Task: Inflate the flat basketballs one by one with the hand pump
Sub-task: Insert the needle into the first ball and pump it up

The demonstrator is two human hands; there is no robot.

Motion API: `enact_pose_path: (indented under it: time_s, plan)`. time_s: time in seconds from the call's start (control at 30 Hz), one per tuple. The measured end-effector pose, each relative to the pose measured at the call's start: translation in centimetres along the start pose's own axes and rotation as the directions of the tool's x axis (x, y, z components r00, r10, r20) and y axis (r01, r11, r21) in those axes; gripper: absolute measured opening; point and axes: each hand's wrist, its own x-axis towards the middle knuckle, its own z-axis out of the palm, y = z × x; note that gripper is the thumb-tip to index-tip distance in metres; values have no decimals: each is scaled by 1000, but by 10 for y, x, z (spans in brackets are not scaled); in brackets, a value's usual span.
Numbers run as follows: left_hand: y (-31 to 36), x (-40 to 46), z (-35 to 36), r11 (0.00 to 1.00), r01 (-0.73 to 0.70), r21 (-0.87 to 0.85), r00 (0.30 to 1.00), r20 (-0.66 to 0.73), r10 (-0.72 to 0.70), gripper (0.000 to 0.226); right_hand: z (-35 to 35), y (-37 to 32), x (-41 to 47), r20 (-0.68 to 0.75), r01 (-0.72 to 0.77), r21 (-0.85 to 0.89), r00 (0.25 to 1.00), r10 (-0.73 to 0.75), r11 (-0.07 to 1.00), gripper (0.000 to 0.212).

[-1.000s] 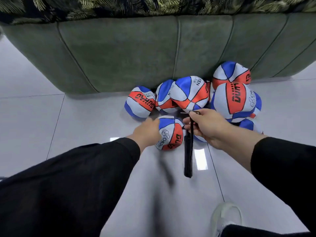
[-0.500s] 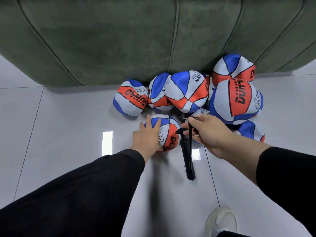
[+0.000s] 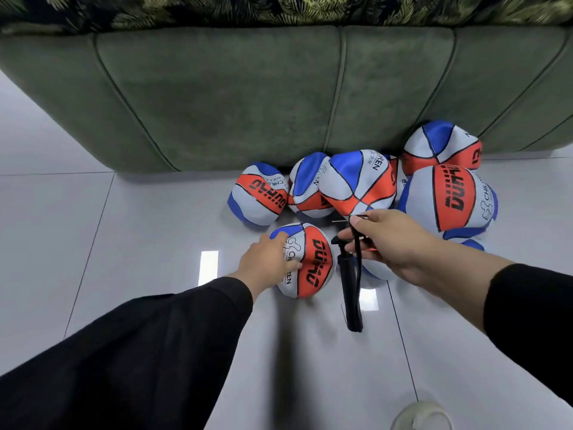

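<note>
Several flat red, white and blue basketballs lie heaped on the floor against a green sofa. One flat ball (image 3: pixel 313 262) lies apart at the front, and my left hand (image 3: pixel 268 262) grips its left side. My right hand (image 3: pixel 383 240) pinches the hose and needle end of a black hand pump (image 3: pixel 348 293), which hangs down from the fingers just right of that ball. A fuller ball (image 3: pixel 449 201) sits at the right of the heap, behind my right hand. Part of another ball is hidden under my right hand.
The green sofa (image 3: pixel 248 97) blocks the whole back, with a leaf-patterned cover along its top. The floor is glossy grey tile (image 3: pixel 108 228) with bright light reflections. A light shoe (image 3: pixel 421 417) shows at the bottom edge.
My left hand has gone from lying over the front ball to gripping its left side, and the ball has turned to show more red. The pump still hangs from my right hand.
</note>
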Motion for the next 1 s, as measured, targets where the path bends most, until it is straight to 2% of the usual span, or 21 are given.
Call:
enact_pose_path:
  time_s: [0.13, 0.3, 0.37, 0.47, 0.57, 0.7, 0.83, 0.93, 1.0]
  plan:
    - [-24, -28, -32, 970, 18, -243, 999, -38, -28, 70, 6, -7, -18, 30, 76, -79, 997, -73, 994, 21]
    - [-28, -75, -94, 926, -33, -377, 981, -190, -43, 40, 19, -21, -37, 42, 200, -85, 980, -197, 976, 25]
    - [-28, -97, -121, 860, -78, -504, 970, -238, -52, 31, 29, -36, -45, 42, 255, -65, 967, -252, 965, 28]
    - [-23, -132, -163, 760, -128, -637, 947, -306, -96, 29, 42, -68, -66, 20, 343, 22, 939, -344, 939, 28]
    - [-10, -167, -208, 719, -127, -683, 941, -313, -131, 34, 49, -100, -95, -31, 467, 87, 884, -466, 880, 26]
    - [5, -202, -259, 699, -79, -711, 960, -244, -139, 49, 53, -118, -121, -81, 612, 109, 791, -606, 784, 25]
    - [15, -218, -283, 684, -59, -727, 978, -179, -105, 60, 56, -122, -129, -119, 646, 131, 763, -635, 752, 30]
    - [14, -220, -287, 648, -30, -761, 987, -124, -100, 66, 56, -118, -129, -108, 651, 160, 759, -642, 742, 43]
    - [11, -219, -289, 631, 14, -776, 990, -76, -115, 69, 58, -117, -128, -84, 649, 174, 759, -645, 741, 38]
